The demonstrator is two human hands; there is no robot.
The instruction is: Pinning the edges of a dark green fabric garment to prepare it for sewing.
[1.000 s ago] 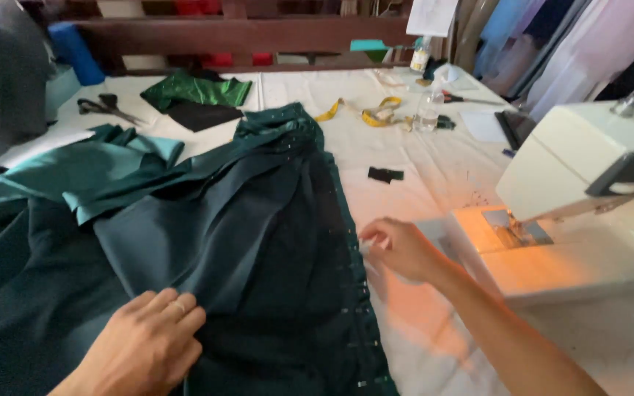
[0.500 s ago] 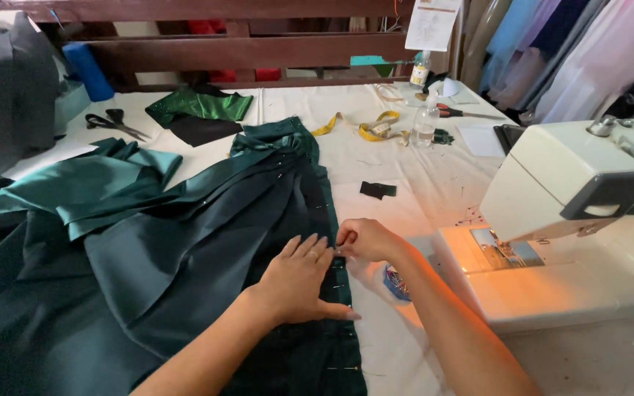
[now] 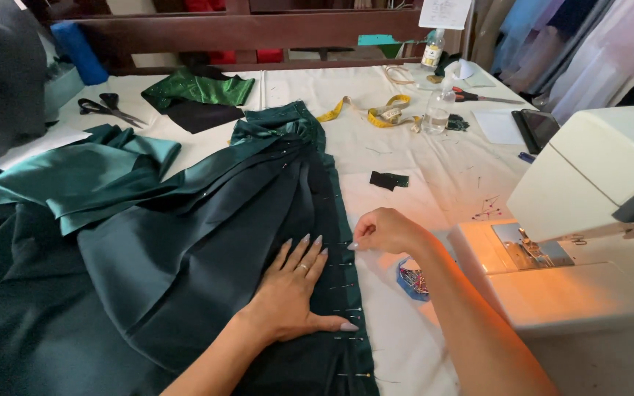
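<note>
Head view: blue pin dish point(image 3: 412, 281), holding coloured pins, lies just right of the left hand point(image 3: 291, 293), fingers spread flat on the green fabric point(image 3: 185, 249). Right hand point(image 3: 383, 231) fingers pinch a pin point(image 3: 337, 246) at the fabric edge. Cloth-covered surface point(image 3: 434, 176); sewing machine point(image 3: 588, 235) right.

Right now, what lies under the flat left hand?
The left hand lies flat on pleated dark green satin fabric, beside a row of pins along its edge. The white table cover shows beside the fabric; what is under the cloth there is hidden.
</note>
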